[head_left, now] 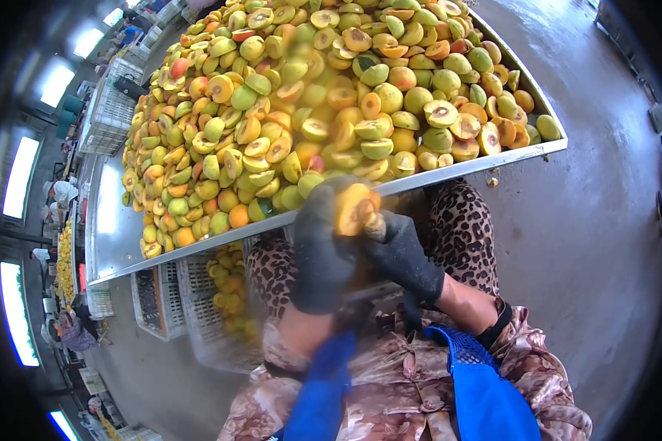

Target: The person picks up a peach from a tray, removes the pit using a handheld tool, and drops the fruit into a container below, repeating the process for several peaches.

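Observation:
Both hands wear dark gloves and meet in front of my body, at the near edge of a metal table (485, 160). My left hand (318, 246), smeared by motion, is closed round a cut peach (355, 209) with orange flesh. My right hand (406, 257) is closed beside it, its fingertips at a small brown lump (376, 227) against the fruit; whether that is the stone or a glove tip is hard to tell. A large heap of cut peaches (235, 140), yellow-green to orange, covers the table beyond my hands. Some halves show brown hollows.
Under the table, left of my legs, stands a white plastic crate (202, 312) with peach pieces (229, 283). Another crate (158, 301) is beside it. White crates (110, 110) are stacked at far left, where other people (77, 331) sit. Wet concrete floor (566, 242) lies to the right.

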`<state>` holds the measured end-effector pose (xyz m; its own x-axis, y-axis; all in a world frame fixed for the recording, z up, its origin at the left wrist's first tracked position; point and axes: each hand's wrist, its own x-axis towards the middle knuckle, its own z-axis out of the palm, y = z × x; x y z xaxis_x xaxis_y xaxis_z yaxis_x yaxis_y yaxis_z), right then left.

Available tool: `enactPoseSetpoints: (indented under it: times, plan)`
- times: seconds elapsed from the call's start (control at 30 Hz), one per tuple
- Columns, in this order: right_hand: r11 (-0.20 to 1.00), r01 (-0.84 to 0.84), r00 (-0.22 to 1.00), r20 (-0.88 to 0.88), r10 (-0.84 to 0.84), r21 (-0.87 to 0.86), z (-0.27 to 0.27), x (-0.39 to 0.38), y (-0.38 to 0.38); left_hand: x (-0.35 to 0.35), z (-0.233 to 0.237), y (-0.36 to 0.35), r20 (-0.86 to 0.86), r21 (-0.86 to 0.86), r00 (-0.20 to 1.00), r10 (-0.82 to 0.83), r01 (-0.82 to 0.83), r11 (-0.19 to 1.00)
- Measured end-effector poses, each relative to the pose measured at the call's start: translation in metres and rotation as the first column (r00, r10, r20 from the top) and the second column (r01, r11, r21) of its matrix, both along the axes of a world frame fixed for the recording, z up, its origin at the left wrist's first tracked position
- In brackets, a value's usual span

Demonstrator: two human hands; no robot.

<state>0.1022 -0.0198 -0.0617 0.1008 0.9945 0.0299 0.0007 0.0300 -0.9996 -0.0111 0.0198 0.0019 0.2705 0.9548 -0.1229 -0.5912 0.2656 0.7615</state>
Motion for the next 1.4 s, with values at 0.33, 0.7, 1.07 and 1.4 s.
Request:
enactPoseSetpoints:
  times: [0.33, 0.7, 1.07, 1.4]
  plan:
    - [0.993, 0.036, 0.999, 0.000, -0.036, 0.113, -0.005, -0.004, -0.015, 0.020, -0.003, -0.003, -0.238, 0.207, 0.964, 0.120, -0.071, 0.976]
    - [0.783, -0.578, 0.770, -0.472, 0.430, -0.230, 0.033, 0.024, -0.032, 0.005, -0.015, 0.003, 0.249, 0.109, 0.889, -0.384, 0.369, 0.923]
    - [0.786, -0.618, 0.768, -0.221, 0.601, -0.010, 0.050, 0.018, -0.025, -0.030, -0.013, 0.012, -0.008, 0.034, 0.994, -0.106, 0.106, 0.994]
    - [0.986, -0.090, 0.500, 0.862, -0.080, 0.144, 0.048, 0.036, -0.023, -0.070, 0.005, -0.020, -0.502, 0.268, 0.858, 0.105, 0.040, 0.962]
